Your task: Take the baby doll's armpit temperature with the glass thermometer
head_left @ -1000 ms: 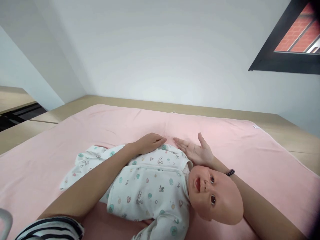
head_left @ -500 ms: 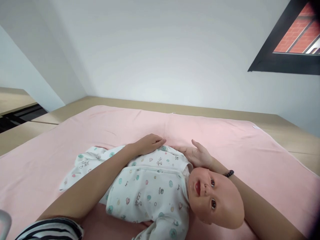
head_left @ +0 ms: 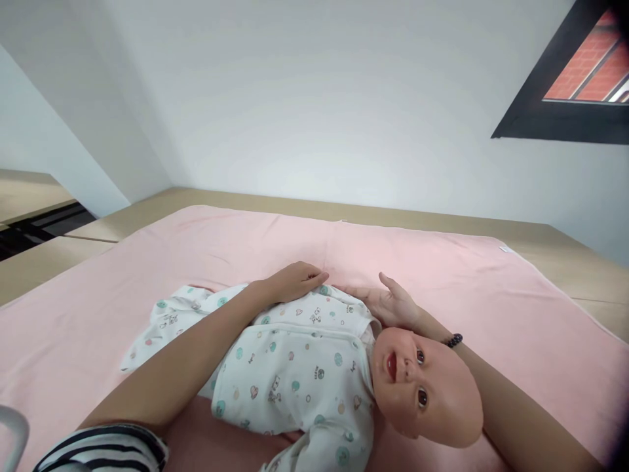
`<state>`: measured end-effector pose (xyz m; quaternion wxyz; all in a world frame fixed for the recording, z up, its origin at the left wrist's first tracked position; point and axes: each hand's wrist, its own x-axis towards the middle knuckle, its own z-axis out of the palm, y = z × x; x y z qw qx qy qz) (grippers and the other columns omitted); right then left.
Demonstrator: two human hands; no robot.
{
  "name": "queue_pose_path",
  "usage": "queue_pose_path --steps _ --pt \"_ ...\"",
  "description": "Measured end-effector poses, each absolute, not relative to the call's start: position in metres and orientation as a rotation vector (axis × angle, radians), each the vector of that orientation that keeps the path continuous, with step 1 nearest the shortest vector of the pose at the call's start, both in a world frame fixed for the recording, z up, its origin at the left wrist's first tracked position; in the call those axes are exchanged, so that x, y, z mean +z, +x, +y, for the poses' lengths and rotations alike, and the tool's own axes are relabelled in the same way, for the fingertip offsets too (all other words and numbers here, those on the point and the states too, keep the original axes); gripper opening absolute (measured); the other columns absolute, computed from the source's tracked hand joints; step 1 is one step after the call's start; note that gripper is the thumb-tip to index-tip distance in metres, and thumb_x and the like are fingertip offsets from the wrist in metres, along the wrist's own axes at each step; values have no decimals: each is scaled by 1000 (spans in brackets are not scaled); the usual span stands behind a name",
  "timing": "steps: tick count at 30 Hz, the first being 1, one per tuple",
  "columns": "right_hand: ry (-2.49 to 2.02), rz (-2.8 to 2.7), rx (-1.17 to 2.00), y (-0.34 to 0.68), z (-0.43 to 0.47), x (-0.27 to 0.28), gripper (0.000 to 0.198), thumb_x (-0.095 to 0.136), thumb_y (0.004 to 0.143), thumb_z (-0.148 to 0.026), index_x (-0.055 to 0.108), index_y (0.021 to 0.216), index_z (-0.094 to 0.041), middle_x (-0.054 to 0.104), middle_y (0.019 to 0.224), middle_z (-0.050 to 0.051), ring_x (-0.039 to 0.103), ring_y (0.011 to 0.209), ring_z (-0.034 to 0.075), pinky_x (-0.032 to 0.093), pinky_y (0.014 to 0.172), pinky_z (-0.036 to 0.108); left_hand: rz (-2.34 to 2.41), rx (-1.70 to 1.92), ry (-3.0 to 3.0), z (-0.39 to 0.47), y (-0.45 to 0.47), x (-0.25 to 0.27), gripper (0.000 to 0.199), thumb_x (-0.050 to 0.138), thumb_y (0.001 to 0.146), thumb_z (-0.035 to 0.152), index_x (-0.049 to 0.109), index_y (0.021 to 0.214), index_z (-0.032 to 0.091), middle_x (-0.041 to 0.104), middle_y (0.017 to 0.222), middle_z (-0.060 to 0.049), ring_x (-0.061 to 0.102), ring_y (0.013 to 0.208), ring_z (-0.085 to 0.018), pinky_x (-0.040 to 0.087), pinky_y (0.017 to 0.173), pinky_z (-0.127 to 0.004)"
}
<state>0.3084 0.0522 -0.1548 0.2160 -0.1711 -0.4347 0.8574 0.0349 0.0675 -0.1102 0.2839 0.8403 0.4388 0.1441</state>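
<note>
A baby doll [head_left: 427, 387] lies on its back, its head to the right, wearing a white printed outfit [head_left: 289, 367]. Reaching across its body, my left hand [head_left: 295, 283] has its fingers curled at the end of the far sleeve [head_left: 322, 305], and seems to pinch the cuff. My right hand [head_left: 396, 307] rests palm up beside the doll's far shoulder. Its thumb points up, and its fingers stretch along the far edge of that sleeve, partly hidden. The doll's own hand on that side does not show.
A pink sheet [head_left: 226, 242] covers most of the wooden table [head_left: 584, 255]. Behind it rises a white wall [head_left: 314, 118], with a dark-framed window [head_left: 535, 118] at upper right. A grey curved bar [head_left: 17, 426] stands at the lower left edge.
The whole view has shifted slightly. Both hands and the doll keep nearly the same positions relative to each other.
</note>
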Motion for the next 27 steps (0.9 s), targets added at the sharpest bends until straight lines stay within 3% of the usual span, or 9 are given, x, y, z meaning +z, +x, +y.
queue_pose_path --steps 6,13,18,23,27 --pt "-493 -1161 2305 308 53 -152 88 22 92 -78 51 147 -16 53 152 14 30 154 29 15 127 49 1150 386 2280 67 34 -111 47 37 101 52 34 66 20 44 65 1 40 63 -16 30 64 -33" --pt "-510 -1176 2339 309 54 -152 88 20 94 -79 52 146 -16 49 156 13 31 153 29 17 126 49 1143 384 2283 67 35 -110 48 38 101 53 36 66 20 46 65 1 41 63 -16 30 63 -33" --pt "-472 -1209 2364 310 53 -155 76 28 97 -70 49 148 -18 53 153 12 34 152 29 18 126 50 1129 393 2263 67 34 -110 47 41 99 52 38 65 20 47 65 0 41 63 -16 29 62 -33" --pt "-495 -1182 2300 310 54 -156 81 30 92 -73 51 147 -17 55 151 13 35 151 30 18 126 50 1127 396 2240 66 34 -109 47 45 97 53 40 64 20 46 65 0 40 63 -16 28 61 -33" --pt "-509 -1264 2326 310 53 -157 73 34 95 -66 49 149 -20 53 153 11 37 150 29 20 125 49 1117 383 2258 66 35 -108 48 43 98 53 41 65 20 48 65 0 42 63 -16 29 61 -33"
